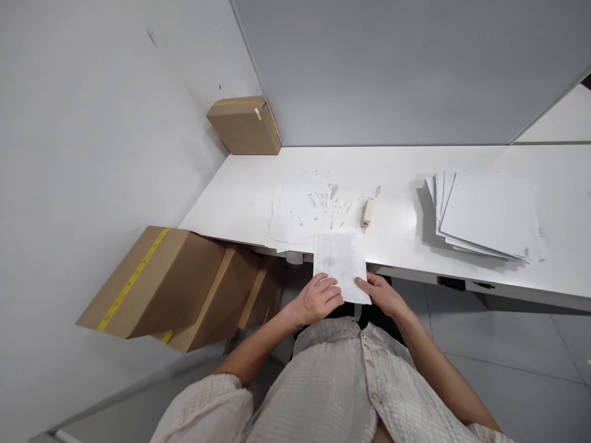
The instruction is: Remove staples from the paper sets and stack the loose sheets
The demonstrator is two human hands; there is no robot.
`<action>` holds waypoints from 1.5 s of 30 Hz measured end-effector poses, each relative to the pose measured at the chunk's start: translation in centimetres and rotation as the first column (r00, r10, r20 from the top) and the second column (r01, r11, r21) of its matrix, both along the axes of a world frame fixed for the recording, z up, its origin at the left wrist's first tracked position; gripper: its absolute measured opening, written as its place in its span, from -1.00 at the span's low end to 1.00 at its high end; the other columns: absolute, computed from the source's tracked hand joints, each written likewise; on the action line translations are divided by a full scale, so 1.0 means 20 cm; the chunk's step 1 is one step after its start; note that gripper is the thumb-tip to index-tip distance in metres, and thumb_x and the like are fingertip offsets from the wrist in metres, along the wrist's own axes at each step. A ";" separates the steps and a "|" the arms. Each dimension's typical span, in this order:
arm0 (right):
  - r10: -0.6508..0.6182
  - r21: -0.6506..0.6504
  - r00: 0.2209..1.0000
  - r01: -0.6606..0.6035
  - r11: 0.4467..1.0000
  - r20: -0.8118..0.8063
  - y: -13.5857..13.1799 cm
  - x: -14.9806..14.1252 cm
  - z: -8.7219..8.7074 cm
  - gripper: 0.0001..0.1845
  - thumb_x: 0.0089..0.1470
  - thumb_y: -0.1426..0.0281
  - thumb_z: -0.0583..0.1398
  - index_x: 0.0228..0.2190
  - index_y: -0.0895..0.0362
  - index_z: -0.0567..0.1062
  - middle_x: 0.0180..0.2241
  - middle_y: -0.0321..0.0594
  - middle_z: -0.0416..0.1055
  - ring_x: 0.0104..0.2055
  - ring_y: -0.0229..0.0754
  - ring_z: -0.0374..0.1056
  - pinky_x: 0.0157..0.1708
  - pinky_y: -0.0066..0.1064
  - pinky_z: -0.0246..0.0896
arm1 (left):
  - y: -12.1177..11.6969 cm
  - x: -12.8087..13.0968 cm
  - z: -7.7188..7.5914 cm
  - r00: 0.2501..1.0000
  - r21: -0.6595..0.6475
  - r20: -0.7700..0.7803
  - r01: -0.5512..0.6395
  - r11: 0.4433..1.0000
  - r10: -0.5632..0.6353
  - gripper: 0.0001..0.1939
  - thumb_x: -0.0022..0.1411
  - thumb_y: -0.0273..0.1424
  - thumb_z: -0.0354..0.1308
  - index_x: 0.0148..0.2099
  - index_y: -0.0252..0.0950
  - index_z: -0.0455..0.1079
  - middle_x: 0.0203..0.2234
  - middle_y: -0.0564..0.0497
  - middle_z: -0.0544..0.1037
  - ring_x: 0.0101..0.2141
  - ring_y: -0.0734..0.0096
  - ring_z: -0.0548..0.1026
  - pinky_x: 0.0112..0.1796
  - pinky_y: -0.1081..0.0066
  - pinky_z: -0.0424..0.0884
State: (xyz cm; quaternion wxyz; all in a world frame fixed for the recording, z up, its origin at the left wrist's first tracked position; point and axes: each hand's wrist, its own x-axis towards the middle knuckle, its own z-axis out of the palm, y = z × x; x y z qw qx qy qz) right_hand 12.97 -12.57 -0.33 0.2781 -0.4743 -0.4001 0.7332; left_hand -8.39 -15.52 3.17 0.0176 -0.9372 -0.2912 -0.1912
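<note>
The left hand (320,299) and right hand (383,294) are grasping paper (339,261) (faintly printed) nearer than the stapler (368,212).

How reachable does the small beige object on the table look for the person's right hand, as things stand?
Probably yes: the beige object lies uncovered just beyond the right hand, with nothing standing between them. That hand is holding the paper sheet, though, so it would likely need to let go first.

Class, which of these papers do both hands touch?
The printed paper at the front edge of the desk; the left hand and right hand touch it, but neither touches the loose papers or paper stack.
</note>
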 end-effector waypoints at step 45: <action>-0.399 0.289 0.897 0.337 0.896 0.190 -0.10 0.09 0.05 -0.61 0.03 0.07 0.06 -0.38 0.13 0.44 -0.63 -0.36 0.21 -0.60 -0.31 0.09 -0.61 -0.49 0.00 | 0.13 0.18 0.03 0.982 0.119 -0.165 -0.072 0.990 0.091 -0.85 0.20 -0.53 -0.07 -0.38 -0.32 0.29 -0.40 -0.06 0.41 -0.23 0.27 0.38 -0.17 0.24 0.30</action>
